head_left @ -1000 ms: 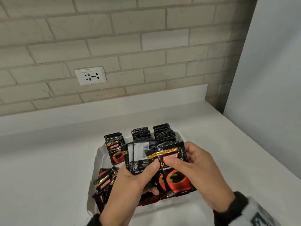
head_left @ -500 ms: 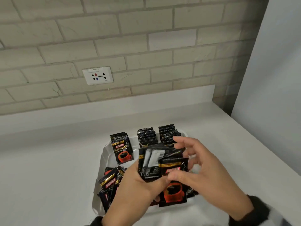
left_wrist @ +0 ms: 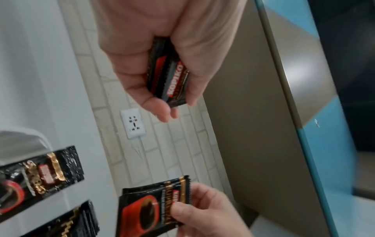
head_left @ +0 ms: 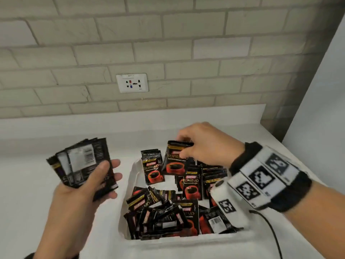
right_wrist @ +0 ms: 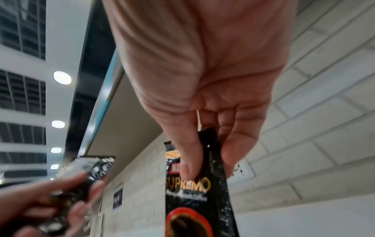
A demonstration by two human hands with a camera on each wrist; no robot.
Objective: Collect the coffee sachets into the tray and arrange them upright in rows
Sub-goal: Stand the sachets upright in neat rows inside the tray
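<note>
A white tray (head_left: 130, 176) on the counter holds black coffee sachets. Some stand upright in rows (head_left: 153, 170) at its far end, and a loose heap (head_left: 164, 215) fills the near end. My left hand (head_left: 97, 176) is off to the tray's left and grips a fanned stack of sachets (head_left: 82, 161), backs toward me; the same stack of sachets (left_wrist: 168, 77) shows in the left wrist view. My right hand (head_left: 188, 146) hovers over the far rows and pinches a small bunch of sachets (head_left: 175, 159) by the top edge. That bunch (right_wrist: 194, 192) hangs upright from my thumb and fingers.
The white counter (head_left: 37, 184) runs back to a brick wall with a wall socket (head_left: 132, 83). A grey panel (head_left: 317, 101) closes off the right side. A black cable (head_left: 270, 227) trails from my right wrist band beside the tray.
My hands have separated. The left carried its stack out to the left of the tray; the right took some sachets from it and moved up and back over the upright rows.
</note>
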